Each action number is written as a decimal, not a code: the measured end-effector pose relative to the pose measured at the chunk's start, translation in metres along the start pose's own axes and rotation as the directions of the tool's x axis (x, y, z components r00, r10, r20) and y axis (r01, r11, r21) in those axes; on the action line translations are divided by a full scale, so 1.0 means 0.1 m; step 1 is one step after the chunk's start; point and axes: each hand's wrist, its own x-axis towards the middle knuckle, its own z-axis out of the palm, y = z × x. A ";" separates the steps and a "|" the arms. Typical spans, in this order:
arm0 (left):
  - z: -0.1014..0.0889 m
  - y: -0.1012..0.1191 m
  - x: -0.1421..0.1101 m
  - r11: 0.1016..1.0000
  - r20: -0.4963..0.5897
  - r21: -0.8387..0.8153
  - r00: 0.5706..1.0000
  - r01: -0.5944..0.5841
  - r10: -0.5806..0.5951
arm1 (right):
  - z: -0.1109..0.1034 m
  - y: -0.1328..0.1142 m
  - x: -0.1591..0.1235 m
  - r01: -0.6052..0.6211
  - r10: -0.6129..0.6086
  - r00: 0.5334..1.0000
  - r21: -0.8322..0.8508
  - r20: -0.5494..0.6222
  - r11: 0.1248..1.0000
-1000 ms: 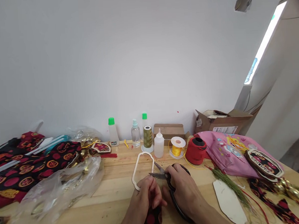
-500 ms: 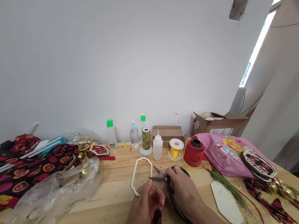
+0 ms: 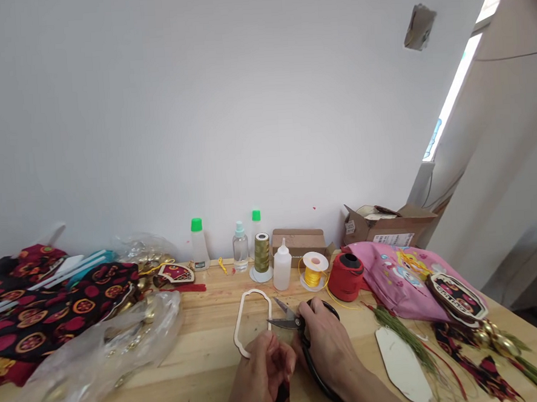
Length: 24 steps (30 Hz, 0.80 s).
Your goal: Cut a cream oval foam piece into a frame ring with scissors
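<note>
My left hand (image 3: 265, 368) pinches the lower right side of a thin, pale frame (image 3: 238, 324) with a scalloped outline. Dark patterned fabric (image 3: 282, 400) hangs below those fingers; part of it is hidden by the hand. My right hand (image 3: 326, 343) is wrapped round black-handled scissors (image 3: 290, 318). Their blades are spread and point left, with the tips by the right edge of the frame, just above my left fingertips. Whether the blades touch the frame I cannot tell.
Behind my hands stand a white squeeze bottle (image 3: 282, 267), an olive thread cone (image 3: 262, 253), a yellow cord spool (image 3: 315, 271) and a red thread cone (image 3: 346, 276). At right lie a pale board (image 3: 402, 365) and green tassels (image 3: 407, 338). A plastic bag (image 3: 122, 337) lies left.
The view has shifted slightly. Both hands, the frame and the scissors keep nearly the same positions relative to each other, and the blades stay spread.
</note>
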 end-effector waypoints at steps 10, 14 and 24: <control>0.11 -0.02 -0.09 0.999 0.032 0.040 0.999 -0.008 0.007 | -0.03 0.06 0.07 -0.092 0.089 0.995 -0.051 -0.053 0.994; 0.10 0.01 -0.09 1.000 0.068 -0.011 0.997 -0.022 0.023 | -0.01 0.16 0.05 -0.047 0.050 0.993 0.030 -0.106 0.998; 0.11 0.01 -0.12 0.911 0.062 0.407 0.997 -0.070 0.049 | -0.11 -0.01 -0.01 0.173 -0.061 0.983 0.781 -0.172 0.599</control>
